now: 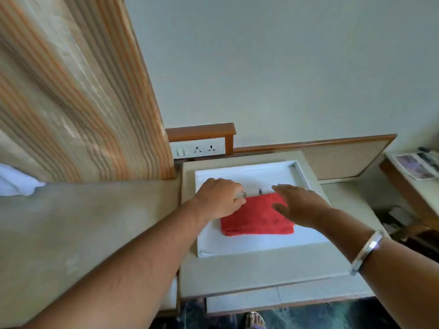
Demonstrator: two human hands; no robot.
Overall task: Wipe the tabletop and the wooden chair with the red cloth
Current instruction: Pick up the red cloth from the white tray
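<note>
Cloth: the red cloth (257, 216) is lying folded on a white tray (249, 244), which is sitting on the tabletop (237, 274) against the far wall.
Left hand: the left hand (219, 198) is resting at the cloth's far-left corner with fingers curled; it seems to be pinching the edge, but the fingertips are hidden, so I cannot tell whether it is really gripping.
Right hand: the right hand (300, 205) is hovering open and flat over the cloth's right side, fingers spread and blurred; it is holding nothing. A bracelet (365, 251) is showing on that wrist.
Tabletop: the bare surface around the tray is showing no wipe marks or damp streaks that I can make out.
Chair: no wooden chair is appearing clearly in this view; dark shapes at the right edge are too dim to name.
Surroundings: a striped curtain (78, 91) is hanging at the left, and a socket panel (198, 149) is sitting on the wall just beyond the tray.
Progress: judging by the neat fold, the work is only beginning. Picking up the cloth, wiping the tabletop and wiping the chair are all looking undone.
</note>
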